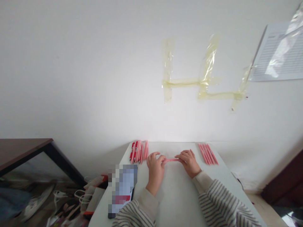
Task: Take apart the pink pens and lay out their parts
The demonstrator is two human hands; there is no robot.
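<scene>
Head view: the left hand (156, 166) and right hand (188, 162) are pinching opposite ends of a pink pen (172, 160) over the table (177, 195), between bunched pens (139, 153) and lined-up pens (208, 154); light, even pressure should be keeping it level.

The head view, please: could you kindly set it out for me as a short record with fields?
Left hand: fingers on the left end of a slim pink stick
Right hand: fingers on the stick's right end
Stick: lies crosswise between the hands
Left group: pink and red pens near the table's far left corner
Right group: row of pink sticks, slanted side by side
Table: white, against the wall
Wall: yellowish tape strips
</scene>
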